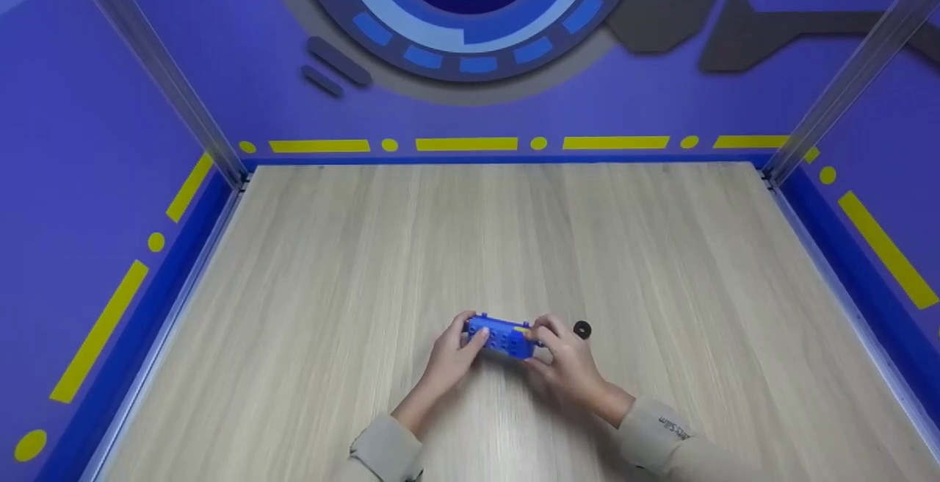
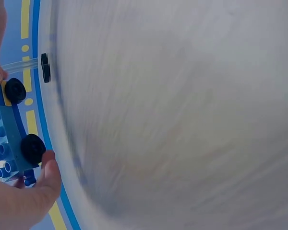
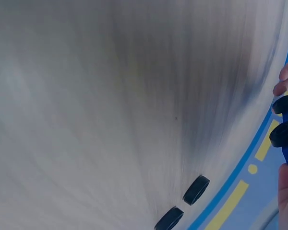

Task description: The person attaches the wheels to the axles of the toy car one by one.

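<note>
Fingers (image 1: 547, 334) pinching a blue brick vehicle (image 1: 507, 339) — left hand (image 1: 449, 355) at one end, right hand (image 1: 573, 361) opposite, two loose wheels (image 3: 196, 190) nearby

The left sleeve (image 1: 388, 447), near seven o'clock in the head view, is light sandy tan with a thin dark mark (image 1: 355, 455) on its nine o'clock side. The right sleeve (image 1: 650, 434), near five o'clock, is sandy too, with small dark writing (image 1: 674, 427), too tiny to read. The left hand (image 1: 450, 354) and right hand (image 1: 571, 363) are bare.
</note>
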Motion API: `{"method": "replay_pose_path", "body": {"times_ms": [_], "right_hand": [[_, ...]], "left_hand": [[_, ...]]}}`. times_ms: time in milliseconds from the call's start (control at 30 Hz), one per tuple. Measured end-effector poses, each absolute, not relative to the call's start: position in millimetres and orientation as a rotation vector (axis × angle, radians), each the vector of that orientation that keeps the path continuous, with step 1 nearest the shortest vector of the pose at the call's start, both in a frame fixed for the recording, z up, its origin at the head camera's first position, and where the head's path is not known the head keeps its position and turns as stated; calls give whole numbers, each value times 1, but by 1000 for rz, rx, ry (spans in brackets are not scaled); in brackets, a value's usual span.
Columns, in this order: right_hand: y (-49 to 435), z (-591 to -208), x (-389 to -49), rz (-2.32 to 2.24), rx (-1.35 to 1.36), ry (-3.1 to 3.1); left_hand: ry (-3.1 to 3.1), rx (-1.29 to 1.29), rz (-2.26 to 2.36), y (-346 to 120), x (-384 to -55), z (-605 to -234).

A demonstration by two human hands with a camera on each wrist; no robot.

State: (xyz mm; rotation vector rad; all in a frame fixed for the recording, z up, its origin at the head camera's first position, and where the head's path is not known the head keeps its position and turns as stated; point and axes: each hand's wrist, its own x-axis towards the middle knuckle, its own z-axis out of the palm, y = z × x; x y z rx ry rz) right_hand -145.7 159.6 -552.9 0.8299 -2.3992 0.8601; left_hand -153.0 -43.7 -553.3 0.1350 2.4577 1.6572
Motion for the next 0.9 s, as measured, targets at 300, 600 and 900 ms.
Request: {"method": "replay_pose_path", "body": {"times_ms": [300, 600, 900], "right_hand": [[157, -553, -143, 904, 802, -2412], [156, -546, -143, 1337, 622, -2600], [160, -544, -148, 1711, 427, -2727]], "left_hand": [[2398, 71, 1751, -42, -153, -553], [2415, 31, 1801, -41, -154, -554], [2375, 98, 1902, -43, -153, -553]]}}
